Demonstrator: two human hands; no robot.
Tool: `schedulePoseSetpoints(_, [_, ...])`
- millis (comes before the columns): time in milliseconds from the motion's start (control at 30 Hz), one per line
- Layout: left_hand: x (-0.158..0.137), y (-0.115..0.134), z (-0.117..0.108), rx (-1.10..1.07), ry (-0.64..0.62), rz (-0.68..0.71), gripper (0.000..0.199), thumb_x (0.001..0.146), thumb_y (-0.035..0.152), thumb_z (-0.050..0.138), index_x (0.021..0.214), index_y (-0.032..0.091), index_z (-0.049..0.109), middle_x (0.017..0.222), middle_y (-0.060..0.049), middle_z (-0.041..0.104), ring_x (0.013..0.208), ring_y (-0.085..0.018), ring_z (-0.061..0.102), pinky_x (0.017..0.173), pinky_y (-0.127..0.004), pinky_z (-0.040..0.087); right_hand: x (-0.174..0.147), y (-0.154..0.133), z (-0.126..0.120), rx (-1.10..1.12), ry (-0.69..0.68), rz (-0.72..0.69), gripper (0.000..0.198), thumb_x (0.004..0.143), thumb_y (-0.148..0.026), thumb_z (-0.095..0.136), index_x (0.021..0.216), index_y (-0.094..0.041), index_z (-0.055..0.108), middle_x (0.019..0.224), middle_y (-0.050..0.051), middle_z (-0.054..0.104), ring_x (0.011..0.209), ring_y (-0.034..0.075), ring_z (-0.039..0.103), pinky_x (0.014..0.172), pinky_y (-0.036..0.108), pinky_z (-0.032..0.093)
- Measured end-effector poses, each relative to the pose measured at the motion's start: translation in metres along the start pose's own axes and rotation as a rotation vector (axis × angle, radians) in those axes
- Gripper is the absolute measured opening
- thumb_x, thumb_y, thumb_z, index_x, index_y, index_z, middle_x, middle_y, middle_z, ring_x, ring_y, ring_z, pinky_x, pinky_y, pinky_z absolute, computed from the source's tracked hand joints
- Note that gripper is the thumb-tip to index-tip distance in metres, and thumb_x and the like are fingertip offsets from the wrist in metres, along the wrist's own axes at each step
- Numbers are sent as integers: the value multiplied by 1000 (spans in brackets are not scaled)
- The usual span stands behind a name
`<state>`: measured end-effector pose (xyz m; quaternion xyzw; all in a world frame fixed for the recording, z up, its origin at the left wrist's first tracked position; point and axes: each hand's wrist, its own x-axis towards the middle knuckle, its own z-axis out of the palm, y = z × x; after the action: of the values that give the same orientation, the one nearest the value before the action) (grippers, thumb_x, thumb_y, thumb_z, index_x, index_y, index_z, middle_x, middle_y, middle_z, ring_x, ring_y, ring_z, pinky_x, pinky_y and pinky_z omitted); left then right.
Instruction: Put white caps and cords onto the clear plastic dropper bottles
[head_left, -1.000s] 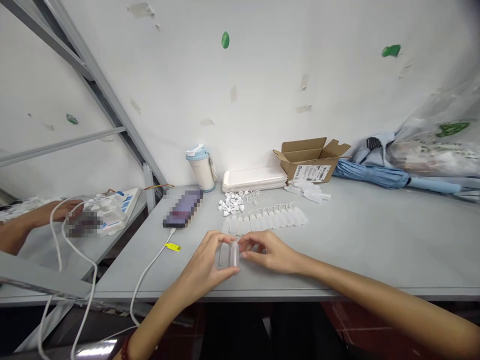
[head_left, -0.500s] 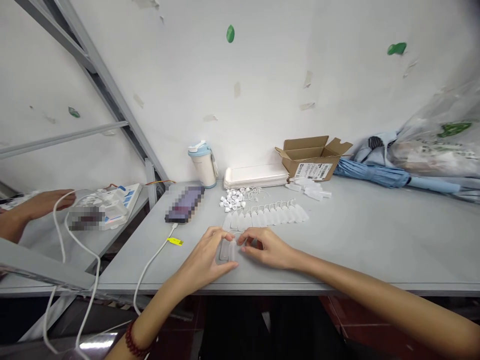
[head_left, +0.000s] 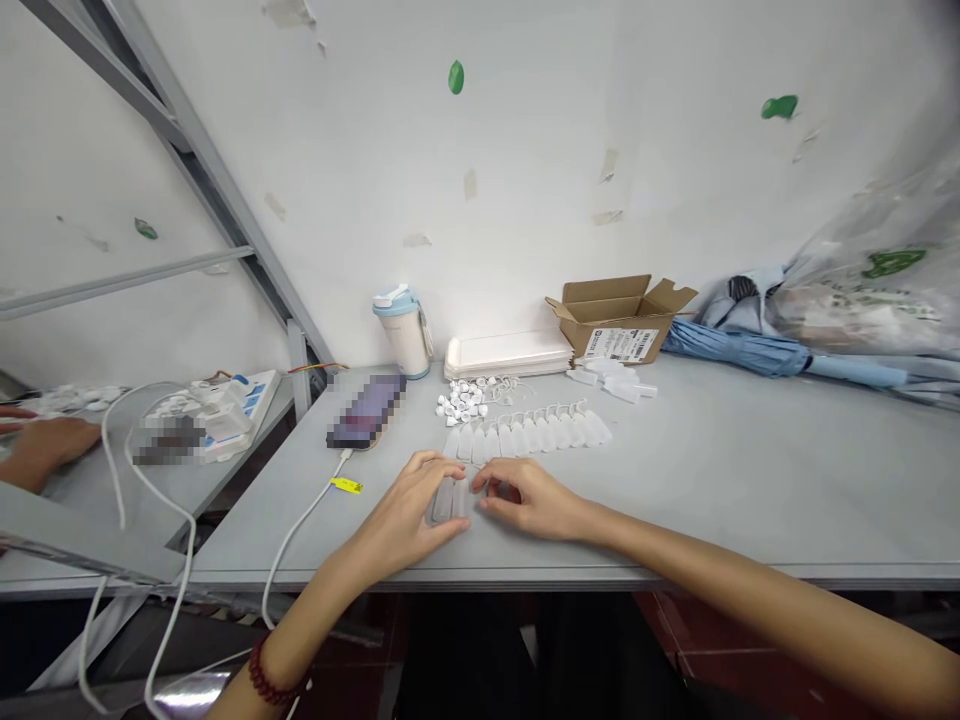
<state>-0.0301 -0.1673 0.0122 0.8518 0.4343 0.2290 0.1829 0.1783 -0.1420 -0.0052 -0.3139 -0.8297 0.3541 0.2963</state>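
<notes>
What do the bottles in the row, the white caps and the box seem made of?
Bottles: probably plastic, with a frosted finish; they look milky and translucent.
Caps: likely plastic, plain opaque white; too small to judge the sheen.
Box: cardboard, matt brown, judging by its folded flaps.

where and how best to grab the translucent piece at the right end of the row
Probably by the body of the end piece, coming from above and its right: it lies flat, its right side is free, and a neighbour sits close on its left.
</notes>
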Motion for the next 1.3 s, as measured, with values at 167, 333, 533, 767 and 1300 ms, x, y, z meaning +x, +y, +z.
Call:
schedulePoseSetpoints(167, [4,2,1,-3,6,37,35,76,29,64,109,23,54,113,-7,60,114,-25,45,95,-43,43,-1,0,-2,-20,-23,-33,16,78,-15,58,93,-14,63,84,5,65,70,14,57,59,23,43])
schedulePoseSetpoints(333, [25,7,3,-4,64,78,25,83,33,57,105,20,57,108,-7,62,111,-23,48,94,-39,42,0,1,-10,15,34,-58,11,79,-14,54,85,-15,64,81,4,66,67,12,58,60,23,45])
schedulePoseSetpoints(533, [99,4,3,-17,161,64,23,88,35,49,92,20,65,101,-4,67,101,-20,55,88,-33,44,26,14,-53,40,262,21,13,80,-17,51,80,-15,64,70,2,65,63,13,60,61,25,47])
schedulePoseSetpoints(767, [161,-28,22,124,198,83,24,84,16,45,86,16,68,91,-7,70,93,-24,57,88,-40,44,19,74,-130,-462,669,65,14,81,-22,50,78,-17,62,71,4,67,64,16,60,63,28,47])
schedulePoseSetpoints(1300, [137,-46,44,312,23,93,59,72,-6,34,119,22,56,130,-5,54,129,-28,31,101,-52,33,-14,131,-151,-1006,330,243,49,71,4,39,109,-14,61,125,12,57,115,31,45,83,43,44])
